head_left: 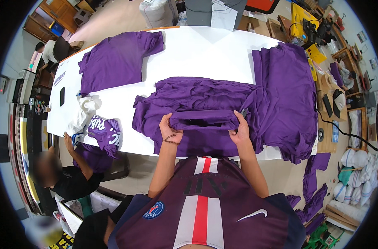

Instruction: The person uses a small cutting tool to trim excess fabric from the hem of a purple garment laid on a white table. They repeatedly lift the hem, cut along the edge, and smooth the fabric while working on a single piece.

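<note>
A purple garment [205, 115] is stretched between my two hands above the front of the table, its open edge forming a long, dark slot. My left hand [172, 128], with a bracelet at the wrist, pinches the left end of that opening. At the right end, my right hand [240, 128] grips the fabric between thumb and fingers. A small dark item shows beside the right fingertips, too unclear to name. Beneath and behind lies a crumpled heap of purple cloth [197, 88]. Touching it on the right is a larger stack of purple garments [290, 99].
A purple T-shirt [114, 62] lies flat at the far left of the white table [197, 50]. Nearer are a black phone [62, 96], white cloth [83, 112] and printed purple fabric [103, 135]. A co-worker [79, 168] sits at left. Purple pieces [315, 199] lie lower right.
</note>
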